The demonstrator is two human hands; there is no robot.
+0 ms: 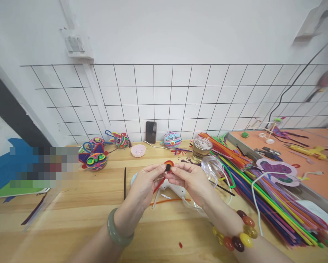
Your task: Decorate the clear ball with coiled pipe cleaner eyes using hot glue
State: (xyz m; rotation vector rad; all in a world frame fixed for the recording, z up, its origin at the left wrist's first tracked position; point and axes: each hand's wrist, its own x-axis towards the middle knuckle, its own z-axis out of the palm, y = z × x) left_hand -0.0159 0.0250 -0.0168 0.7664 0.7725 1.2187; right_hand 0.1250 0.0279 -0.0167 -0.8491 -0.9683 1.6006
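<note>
Between my two hands, above the middle of the wooden table, is a small coil of pipe cleaner [169, 163] with a dark centre and an orange-red outer ring. My left hand [149, 180] pinches its left side with thumb and fingertips. From the right, my right hand [192, 179] grips the other side the same way. A red pipe cleaner end [158, 185] hangs down from the fingers. Partly covered by the hands, a white glue gun [177, 188] lies below them. An orange pipe cleaner [169, 200] lies closer to me, and a black one [125, 182] is left of the hands.
Colourful pipe-cleaner fish [96, 161], a pink bowl [138, 151], a phone [151, 132] and a striped ball [172, 140] stand toward the wall. On the right are a jar [202, 149], a large bundle of pipe cleaners [265, 199] and a white cable [255, 204].
</note>
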